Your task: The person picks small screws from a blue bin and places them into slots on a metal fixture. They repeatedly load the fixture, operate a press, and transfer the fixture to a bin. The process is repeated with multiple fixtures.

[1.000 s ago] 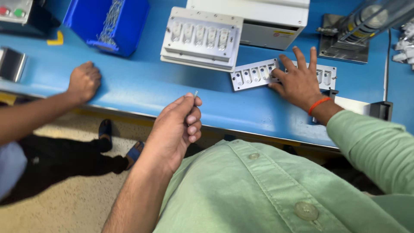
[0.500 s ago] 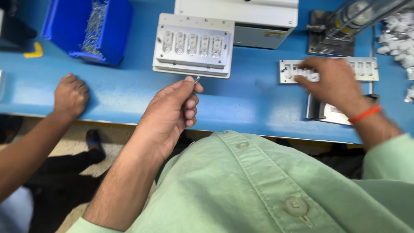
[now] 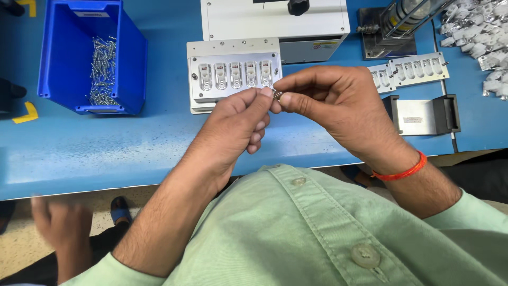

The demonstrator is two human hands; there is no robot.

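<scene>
My left hand (image 3: 235, 127) and my right hand (image 3: 338, 106) meet fingertip to fingertip over the blue bench, pinching a small metal part (image 3: 277, 95) between them. Which hand bears the part more I cannot tell. Just behind the fingertips lies a grey metal fixture plate (image 3: 233, 58) with a row of several slots that hold small parts. My right wrist wears an orange band (image 3: 402, 172).
A blue bin (image 3: 127, 58) of small metal screws stands at the back left. A white machine box (image 3: 275, 21), a narrow slotted tray (image 3: 418, 68), a black-sided bracket (image 3: 423, 115) and a pile of white plastic parts (image 3: 476, 32) lie behind and right. Another person's hand (image 3: 58, 222) is blurred at lower left.
My right hand left the slotted tray on the right and came to the middle to meet my left hand. The other person's hand dropped off the bench edge.
</scene>
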